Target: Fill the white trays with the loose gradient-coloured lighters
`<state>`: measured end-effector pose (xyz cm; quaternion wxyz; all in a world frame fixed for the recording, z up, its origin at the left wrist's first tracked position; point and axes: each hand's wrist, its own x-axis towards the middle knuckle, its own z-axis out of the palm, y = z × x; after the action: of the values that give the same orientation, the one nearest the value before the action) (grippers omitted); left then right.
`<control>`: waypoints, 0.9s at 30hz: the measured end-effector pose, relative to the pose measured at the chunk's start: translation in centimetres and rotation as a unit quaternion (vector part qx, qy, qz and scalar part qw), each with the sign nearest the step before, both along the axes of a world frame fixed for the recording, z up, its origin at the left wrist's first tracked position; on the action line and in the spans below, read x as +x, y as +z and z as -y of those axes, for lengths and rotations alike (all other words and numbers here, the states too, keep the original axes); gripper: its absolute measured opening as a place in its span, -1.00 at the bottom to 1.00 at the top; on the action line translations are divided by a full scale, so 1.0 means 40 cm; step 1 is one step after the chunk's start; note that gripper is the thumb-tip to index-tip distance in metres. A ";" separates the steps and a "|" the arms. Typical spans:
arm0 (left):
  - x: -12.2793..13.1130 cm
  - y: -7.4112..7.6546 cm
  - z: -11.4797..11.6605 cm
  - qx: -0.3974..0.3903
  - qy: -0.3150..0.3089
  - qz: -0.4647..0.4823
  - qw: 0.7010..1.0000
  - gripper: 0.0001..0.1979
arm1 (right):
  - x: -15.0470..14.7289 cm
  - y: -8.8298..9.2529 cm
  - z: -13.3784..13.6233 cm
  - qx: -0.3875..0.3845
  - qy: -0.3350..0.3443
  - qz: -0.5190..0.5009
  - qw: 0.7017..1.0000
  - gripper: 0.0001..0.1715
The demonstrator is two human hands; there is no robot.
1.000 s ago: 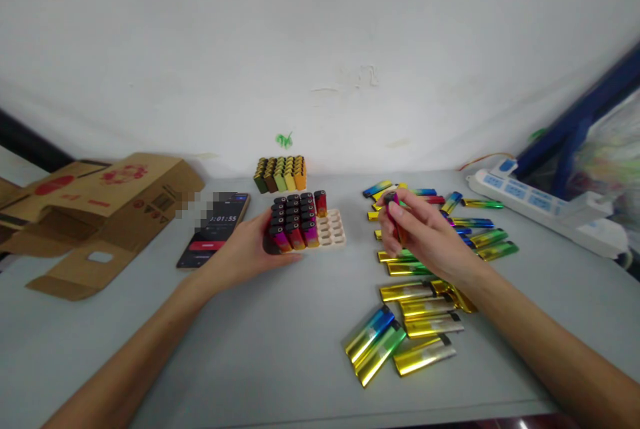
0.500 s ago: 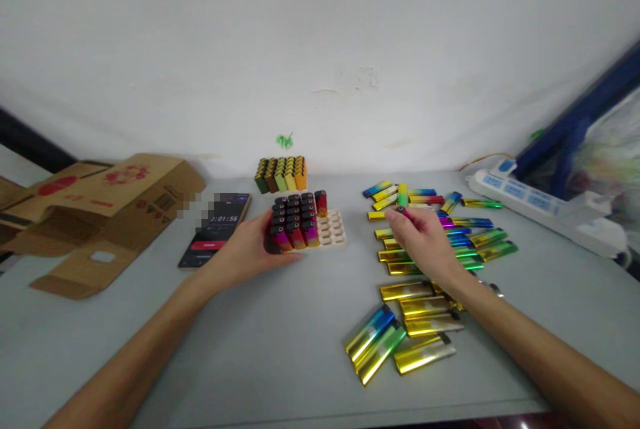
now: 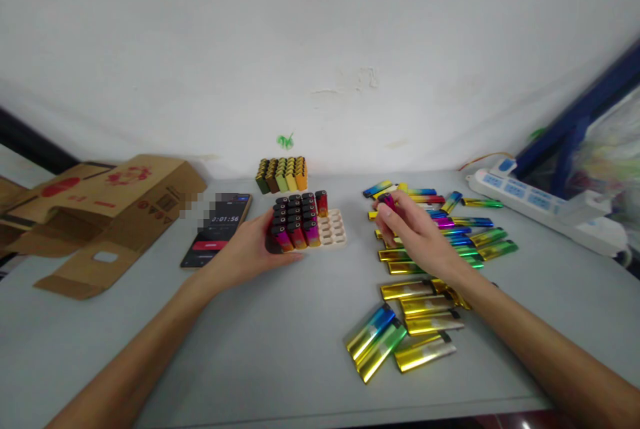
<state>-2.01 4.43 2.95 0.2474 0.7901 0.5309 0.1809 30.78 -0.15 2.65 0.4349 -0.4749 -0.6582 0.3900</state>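
Note:
A pale slotted tray (image 3: pixel 334 237) stands on the table, its left part filled with upright red and purple lighters (image 3: pixel 296 221). My left hand (image 3: pixel 253 239) is curved round the tray's left end, thumb along the front. Bare slots show on the tray's right side. My right hand (image 3: pixel 413 225) is closed on a purple-red lighter (image 3: pixel 387 200), held upright by thumb and fingers, to the right of the tray and over loose lighters. Those loose metallic lighters (image 3: pixel 425 352) lie in gold, blue, green and silver around and below my right hand.
Behind the tray, a block of upright gold and green lighters (image 3: pixel 283 175) stands near the wall. A phone (image 3: pixel 220 229) showing a timer lies left of my left hand. An opened cardboard box (image 3: pixel 125 205) is at the left, a white power strip (image 3: pixel 545 202) at the right.
My right hand has moved slightly left and turned, bringing the purple-red lighter with it off the loose pile. My left hand stays at the tray.

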 end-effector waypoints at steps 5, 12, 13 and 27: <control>0.000 -0.005 -0.003 0.000 -0.001 0.005 1.000 -0.30 | -0.008 0.033 -0.027 0.086 0.069 0.028 0.993 -0.70; 0.000 -0.006 -0.003 -0.003 -0.005 0.016 1.000 -0.29 | -0.074 0.093 -0.093 0.074 0.099 0.092 0.988 -0.71; 0.000 -0.006 -0.003 -0.003 -0.007 0.019 1.000 -0.28 | -0.082 0.092 -0.103 0.079 0.095 0.093 0.988 -0.71; -0.003 -0.018 -0.006 0.005 -0.003 0.006 1.000 -0.23 | -0.139 0.077 -0.157 0.113 0.059 0.281 0.951 -0.74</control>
<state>-2.15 4.68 2.23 0.2474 0.7917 0.5262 0.1871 25.22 6.13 5.74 0.2594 -0.4732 -0.8204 0.1889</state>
